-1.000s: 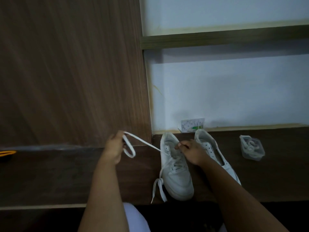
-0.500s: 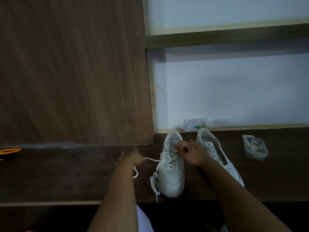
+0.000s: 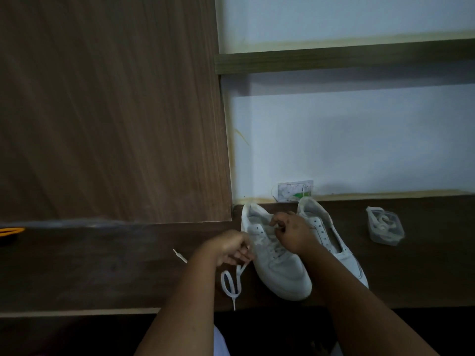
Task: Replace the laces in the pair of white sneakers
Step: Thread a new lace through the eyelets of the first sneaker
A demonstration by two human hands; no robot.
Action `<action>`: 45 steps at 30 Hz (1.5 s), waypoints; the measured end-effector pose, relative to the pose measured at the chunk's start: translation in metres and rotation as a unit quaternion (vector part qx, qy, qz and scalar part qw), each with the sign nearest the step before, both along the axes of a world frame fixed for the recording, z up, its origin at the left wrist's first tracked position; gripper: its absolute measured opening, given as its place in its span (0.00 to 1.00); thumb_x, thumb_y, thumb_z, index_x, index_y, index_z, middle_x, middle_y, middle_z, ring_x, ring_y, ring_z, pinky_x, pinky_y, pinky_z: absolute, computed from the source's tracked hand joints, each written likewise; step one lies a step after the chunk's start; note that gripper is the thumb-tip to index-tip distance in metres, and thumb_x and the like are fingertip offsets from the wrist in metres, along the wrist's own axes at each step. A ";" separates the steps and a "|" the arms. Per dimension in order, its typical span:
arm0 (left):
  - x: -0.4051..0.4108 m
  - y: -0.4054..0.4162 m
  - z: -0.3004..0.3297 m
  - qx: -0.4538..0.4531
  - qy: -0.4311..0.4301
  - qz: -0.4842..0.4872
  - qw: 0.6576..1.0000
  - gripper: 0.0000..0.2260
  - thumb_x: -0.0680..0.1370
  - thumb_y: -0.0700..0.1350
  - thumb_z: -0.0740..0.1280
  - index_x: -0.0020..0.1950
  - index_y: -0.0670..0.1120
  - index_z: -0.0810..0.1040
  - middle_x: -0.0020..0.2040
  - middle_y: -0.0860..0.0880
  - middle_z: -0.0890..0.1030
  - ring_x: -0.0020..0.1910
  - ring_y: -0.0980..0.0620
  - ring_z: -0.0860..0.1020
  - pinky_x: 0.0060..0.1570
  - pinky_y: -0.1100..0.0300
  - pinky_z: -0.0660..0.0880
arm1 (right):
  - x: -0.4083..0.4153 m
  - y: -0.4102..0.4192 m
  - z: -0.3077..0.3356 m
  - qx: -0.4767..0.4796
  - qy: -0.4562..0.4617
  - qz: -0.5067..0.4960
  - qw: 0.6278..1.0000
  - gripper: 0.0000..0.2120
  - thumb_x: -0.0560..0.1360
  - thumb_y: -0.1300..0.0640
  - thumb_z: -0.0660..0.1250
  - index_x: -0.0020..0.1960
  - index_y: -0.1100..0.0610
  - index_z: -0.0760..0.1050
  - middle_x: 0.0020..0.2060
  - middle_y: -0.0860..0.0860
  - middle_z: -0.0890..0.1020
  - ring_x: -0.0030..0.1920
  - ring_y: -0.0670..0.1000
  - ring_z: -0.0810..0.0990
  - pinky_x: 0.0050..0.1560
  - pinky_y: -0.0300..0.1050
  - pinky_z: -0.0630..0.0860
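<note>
Two white sneakers sit side by side on the dark wooden table (image 3: 102, 265), close to the far wall. The left sneaker (image 3: 275, 263) has its toe pointing to the near edge. The right sneaker (image 3: 331, 240) lies just beside it, partly hidden by an arm.

There are two hands. The left hand (image 3: 228, 249) is curled and pinches one white lace (image 3: 231, 281) just left of the left sneaker. The lace hangs down from the fingers in a loop on the table, and its tip points at the near edge. One more bit of lace end (image 3: 180, 255) pokes out to the left of that wrist. The right hand (image 3: 293, 233) is on top of the left sneaker, fingers curled at the far eyelets, pinching something small there; it is too dim to tell what.

One clear plastic box (image 3: 384, 228) with white laces coiled inside sits well to the right. One small card (image 3: 295, 190) leans on the wall behind the sneakers. One orange thing (image 3: 10, 231) shows at the far left edge.
</note>
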State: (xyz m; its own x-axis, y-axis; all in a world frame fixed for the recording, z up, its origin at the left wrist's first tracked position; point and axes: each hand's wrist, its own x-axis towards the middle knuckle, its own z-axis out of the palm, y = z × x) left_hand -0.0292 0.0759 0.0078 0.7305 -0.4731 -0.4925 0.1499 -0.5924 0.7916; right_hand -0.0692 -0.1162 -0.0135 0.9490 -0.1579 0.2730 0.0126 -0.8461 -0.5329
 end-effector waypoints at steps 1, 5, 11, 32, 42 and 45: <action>0.003 0.002 -0.001 0.001 -0.032 0.006 0.999 0.08 0.79 0.45 0.60 0.46 0.47 0.78 0.45 0.48 0.83 0.46 0.52 0.79 0.47 0.57 0.72 | 0.002 -0.001 -0.001 0.003 -0.001 0.004 1.000 0.09 0.72 0.62 0.66 0.49 0.52 0.78 0.49 0.52 0.77 0.46 0.51 0.77 0.45 0.36 0.68; 0.003 -0.002 -0.015 0.120 -0.192 -0.071 0.971 0.08 0.76 0.47 0.71 0.37 0.47 0.77 0.40 0.47 0.81 0.40 0.51 0.79 0.45 0.55 0.76 | 0.004 -0.003 -0.003 0.005 0.001 -0.001 1.000 0.08 0.74 0.60 0.64 0.50 0.52 0.79 0.49 0.51 0.78 0.46 0.48 0.76 0.44 0.34 0.64; -0.009 -0.022 -0.025 0.213 -0.248 -0.131 0.936 0.03 0.77 0.42 0.67 0.46 0.42 0.79 0.48 0.43 0.81 0.47 0.47 0.79 0.41 0.59 0.71 | 0.007 -0.007 -0.006 0.051 0.027 -0.003 0.998 0.11 0.77 0.58 0.60 0.50 0.47 0.79 0.51 0.49 0.79 0.50 0.47 0.76 0.48 0.36 0.66; -0.021 -0.025 0.058 -0.573 0.148 0.318 0.740 0.05 0.83 0.36 0.57 0.52 0.38 0.72 0.37 0.43 0.82 0.29 0.55 0.76 0.25 0.66 0.74 | -0.044 -0.010 0.063 0.580 0.245 0.174 0.757 0.08 0.76 0.56 0.64 0.46 0.61 0.77 0.26 0.48 0.63 0.29 0.46 0.66 0.36 0.41 0.73; 0.002 0.001 0.040 -0.131 -0.126 0.275 0.944 0.07 0.80 0.50 0.64 0.46 0.48 0.77 0.43 0.48 0.82 0.41 0.52 0.78 0.46 0.56 0.74 | -0.036 -0.065 0.048 0.514 -0.010 -0.031 0.857 0.11 0.81 0.60 0.58 0.45 0.61 0.77 0.36 0.54 0.76 0.35 0.48 0.73 0.37 0.39 0.69; -0.009 -0.015 0.039 -0.147 -0.165 0.237 0.946 0.06 0.80 0.41 0.64 0.56 0.45 0.78 0.44 0.47 0.81 0.42 0.51 0.78 0.46 0.56 0.77 | -0.034 -0.038 0.050 0.370 -0.017 0.011 0.929 0.06 0.78 0.61 0.64 0.45 0.58 0.80 0.39 0.54 0.81 0.38 0.48 0.77 0.40 0.38 0.74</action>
State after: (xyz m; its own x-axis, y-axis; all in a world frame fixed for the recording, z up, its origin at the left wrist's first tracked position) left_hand -0.0380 0.0609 0.0468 0.9858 -0.1357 -0.0992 0.0598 -0.2686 0.9614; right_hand -0.1030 -0.1540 0.0369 0.9466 -0.2961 0.1275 0.0531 -0.2468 -0.9676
